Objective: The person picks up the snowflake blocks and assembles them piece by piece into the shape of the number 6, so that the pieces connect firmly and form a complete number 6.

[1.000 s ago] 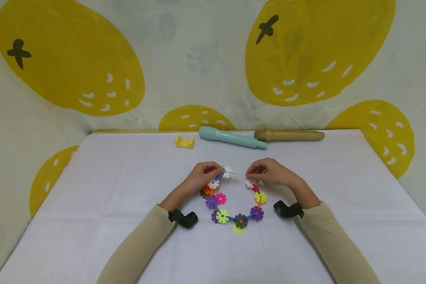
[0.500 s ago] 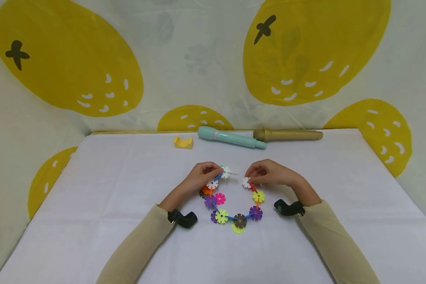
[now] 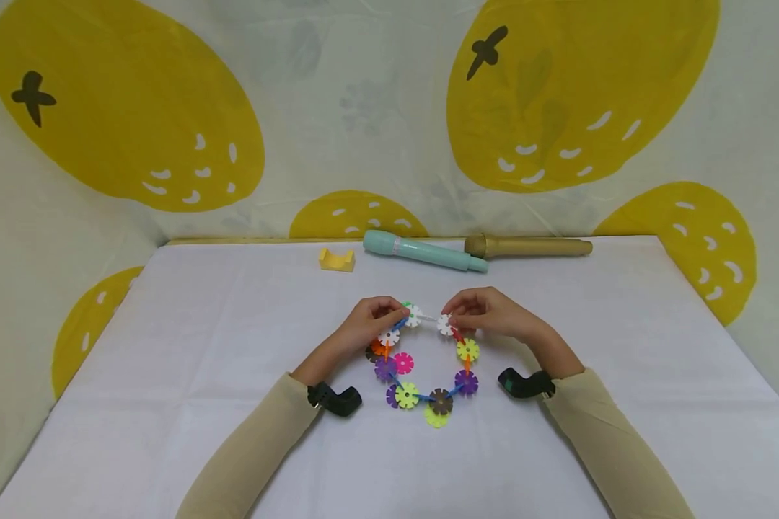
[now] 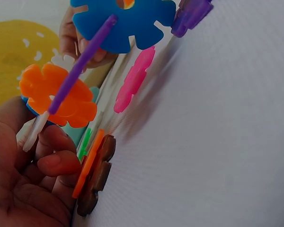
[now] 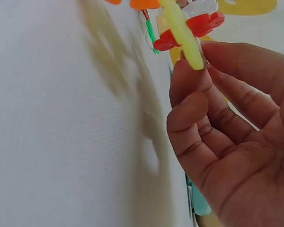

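Note:
A chain of colourful notched snowflake discs (image 3: 466,382) curves in a ring between both hands, including purple, yellow-green, brown, orange and white ones. My left hand (image 3: 366,323) pinches its upper left end, by a white disc (image 3: 413,315) with an edge-on white disc (image 3: 428,318) sticking out to the right. At the other end, my right hand (image 3: 493,316) pinches a white disc (image 3: 446,325), close to that edge-on one; whether they interlock I cannot tell. The left wrist view shows an orange disc (image 4: 61,97) at the fingers; the right wrist view, a yellow disc (image 5: 182,35) and a red disc (image 5: 210,23).
Loose on the white tablecloth (image 3: 234,447) lie a pink disc (image 3: 404,362) and a yellow-green disc (image 3: 437,419). Behind the hands are a yellow cradle-shaped block (image 3: 337,260), a mint microphone-shaped stick (image 3: 425,251) and a gold one (image 3: 532,246), near the patterned backdrop (image 3: 350,115).
My right hand has taken the white end disc slightly up and left, bringing it close to the edge-on white disc. The chain's right side followed inward; my left hand stays about where it was.

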Motion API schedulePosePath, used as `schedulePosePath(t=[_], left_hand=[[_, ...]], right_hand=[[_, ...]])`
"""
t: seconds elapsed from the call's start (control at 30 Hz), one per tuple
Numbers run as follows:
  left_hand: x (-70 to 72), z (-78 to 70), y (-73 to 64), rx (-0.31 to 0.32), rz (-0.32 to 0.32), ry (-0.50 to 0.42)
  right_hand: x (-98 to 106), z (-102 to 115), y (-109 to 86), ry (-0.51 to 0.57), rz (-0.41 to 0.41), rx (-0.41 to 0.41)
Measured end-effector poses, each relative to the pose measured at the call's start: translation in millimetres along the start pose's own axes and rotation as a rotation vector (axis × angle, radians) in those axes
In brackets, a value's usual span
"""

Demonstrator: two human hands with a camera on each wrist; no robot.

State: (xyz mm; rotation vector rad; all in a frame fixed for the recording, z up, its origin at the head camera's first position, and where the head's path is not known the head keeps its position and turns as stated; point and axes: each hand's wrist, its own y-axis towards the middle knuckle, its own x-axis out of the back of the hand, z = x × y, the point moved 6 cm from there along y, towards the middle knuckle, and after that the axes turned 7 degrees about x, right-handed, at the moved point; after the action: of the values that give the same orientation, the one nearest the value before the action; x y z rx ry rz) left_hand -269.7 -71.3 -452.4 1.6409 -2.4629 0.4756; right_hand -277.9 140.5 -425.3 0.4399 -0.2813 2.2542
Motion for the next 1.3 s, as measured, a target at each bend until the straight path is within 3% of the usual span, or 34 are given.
schedulePosePath(t=[0.27, 0.5, 0.77, 0.83, 1.07, 1.3], left_hand=[[0.0, 0.1, 1.1, -0.01, 0.001, 0.013], [-0.3, 0.4, 1.7, 0.031, 0.026, 0.019], [0.5, -33.3, -21.2, -0.008, 0.039, 0.024], [1.0, -33.2, -21.5, -0.009, 0.036, 0.017], [1.5, -5.0, -0.1, -0.041, -0.007, 0.044], [3.6, -6.7, 0.1, -0.06, -0.072, 0.025]], right_hand=[[3, 1, 1.1, -0.001, -0.032, 0.008], [3, -1, 2.0, 0.022, -0.048, 0.001], [-1, -1, 3.3, 0.049, -0.101, -0.013], [-2, -1, 3.5, 0.059, -0.131, -0.026], [-4, 4, 4.4, 0.074, -0.202, -0.027], [-5, 5, 6.1, 0.043, -0.271, -0.03]])
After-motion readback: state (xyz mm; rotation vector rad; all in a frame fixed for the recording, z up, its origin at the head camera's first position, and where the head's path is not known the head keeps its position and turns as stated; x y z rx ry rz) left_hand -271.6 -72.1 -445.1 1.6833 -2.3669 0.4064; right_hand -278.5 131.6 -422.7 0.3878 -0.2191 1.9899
